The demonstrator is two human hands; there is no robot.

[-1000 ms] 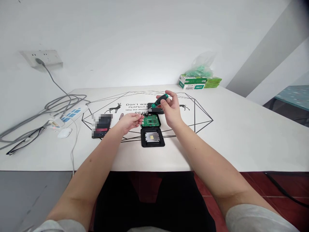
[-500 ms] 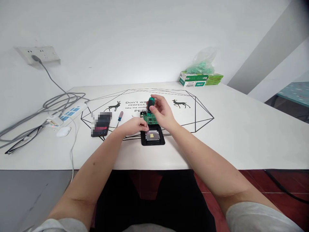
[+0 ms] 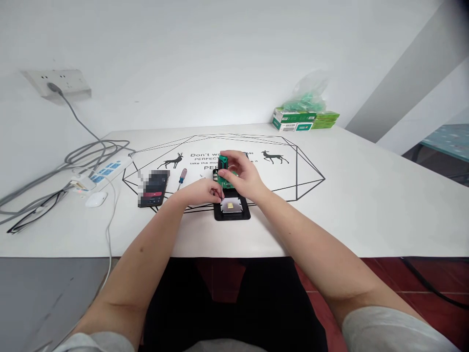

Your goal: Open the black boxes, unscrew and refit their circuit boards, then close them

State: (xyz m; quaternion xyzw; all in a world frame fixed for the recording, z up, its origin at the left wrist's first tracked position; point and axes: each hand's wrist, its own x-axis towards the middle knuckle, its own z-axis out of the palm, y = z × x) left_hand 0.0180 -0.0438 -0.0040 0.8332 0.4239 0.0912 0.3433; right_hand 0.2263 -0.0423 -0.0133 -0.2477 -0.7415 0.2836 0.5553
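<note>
- The right hand [image 3: 245,177] is wrapped around a green-and-black screwdriver [image 3: 223,165], fingers pinched tight on the handle. The tool stands pretty much upright, with its thin shaft pointing down at the top left corner of the black case half [image 3: 232,207].
- The left hand [image 3: 200,191] sits just left of that case half, fingertips curled in close right where the screwdriver tip comes down. It looks like a narrow pinch, but whether there's a screw or anything else in there is too small to tell.
- The black case half lies flat on the white table [image 3: 366,195], near the front edge and right in front of the person. It has a silvery plate inside with a small yellowish square in the middle.
- A green circuit board [image 3: 230,183] lies just behind the case half, mostly covered by the right hand.
- Off to the left there's a second screwdriver [image 3: 181,176] with a red and blue handle lying on the table, and left of that a dark phone [image 3: 154,188].
- Further left: a white mouse [image 3: 95,199], a power strip [image 3: 104,173] and a tangle of grey cables [image 3: 54,171] running up to a wall socket [image 3: 54,83].
- At the far back right corner of the table sit some green boxes [image 3: 304,121] with a plastic bag on top.
</note>
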